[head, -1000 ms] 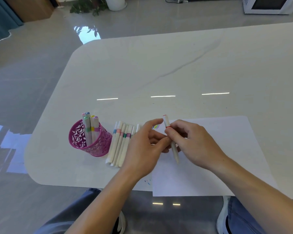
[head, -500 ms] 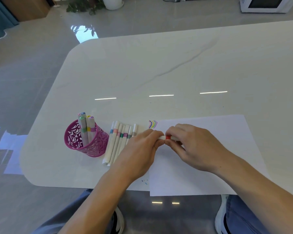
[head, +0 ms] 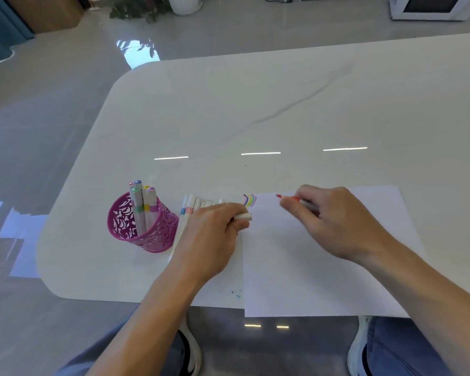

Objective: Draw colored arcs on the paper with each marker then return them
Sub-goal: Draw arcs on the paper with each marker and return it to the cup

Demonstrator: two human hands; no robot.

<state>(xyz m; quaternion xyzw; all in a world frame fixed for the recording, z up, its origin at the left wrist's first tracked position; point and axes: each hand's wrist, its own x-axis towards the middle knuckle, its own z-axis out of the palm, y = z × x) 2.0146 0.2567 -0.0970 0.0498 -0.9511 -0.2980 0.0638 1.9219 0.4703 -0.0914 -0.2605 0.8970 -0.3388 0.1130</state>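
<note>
**Red marker uncapped, tip at the paper's upper left**

Across most of the view, a white table (head: 282,104) with rounded corners. On its near right part, a white sheet of paper (head: 323,280), its near edge hanging over the table's rim.

Over the upper part of the sheet, the right hand (head: 334,221), fingers curled round a red marker (head: 288,198) and pinching it close to the writing end. Red tip pointing left, above the sheet's upper left area. Touching the paper or not: impossible to tell.

Just left of the sheet, the left hand (head: 212,234), knuckles up, fingers curled round a white cap (head: 243,217). One end of the cap poking out to the right, at the paper's left edge.

Further left, upright, a pink openwork cup (head: 136,229), with several standing markers (head: 143,202) inside, coloured ends up. Between cup and paper, a row of white markers (head: 190,206) lying side by side on the table, partly hidden under the left hand.

In the sheet's top left corner, a small nest of coloured arcs (head: 249,200), just left of the red tip. On the table beside the paper's lower left edge, a few blue ink specks (head: 236,293).
</note>
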